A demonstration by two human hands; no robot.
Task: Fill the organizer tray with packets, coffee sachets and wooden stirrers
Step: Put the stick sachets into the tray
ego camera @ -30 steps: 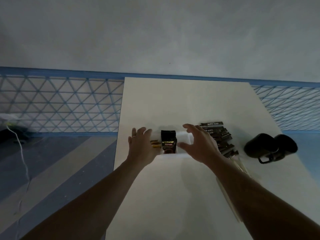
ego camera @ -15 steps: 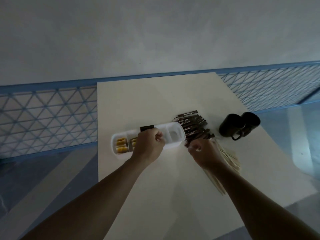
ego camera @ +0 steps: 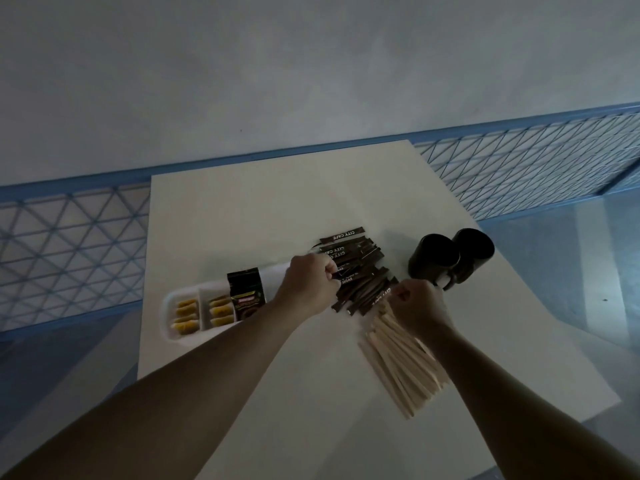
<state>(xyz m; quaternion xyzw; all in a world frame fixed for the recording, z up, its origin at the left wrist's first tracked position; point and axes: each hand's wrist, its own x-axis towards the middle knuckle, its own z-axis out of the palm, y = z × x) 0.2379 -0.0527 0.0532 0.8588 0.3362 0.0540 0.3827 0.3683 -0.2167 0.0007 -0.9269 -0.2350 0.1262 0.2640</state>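
Step in hand: collection of coffee sachets for the organizer tray point(ego camera: 166, 315). The tray lies on the bench point(ego camera: 242, 209) with yellow packets point(ego camera: 187, 315) in its two left-end compartments and a dark coffee pouch point(ego camera: 246, 294) standing in the next; the compartments beyond the pouch are hidden behind the left hand point(ego camera: 308, 287).

The brown sachets point(ego camera: 356, 268) lie heaped just right of the tray. The left hand is closed, fingers pinching a sachet at the heap's tray-side edge. The right hand point(ego camera: 417, 304) is curled at the heap's near edge; what it holds, if anything, cannot be told.

The wooden stirrers point(ego camera: 401, 362) lie near the heap, on the person's side, not yet loaded. Two black mugs point(ego camera: 446, 258) stand right of the heap.

Judgement: the next move calls for squaring the sachets parallel and lowering them into a free compartment.
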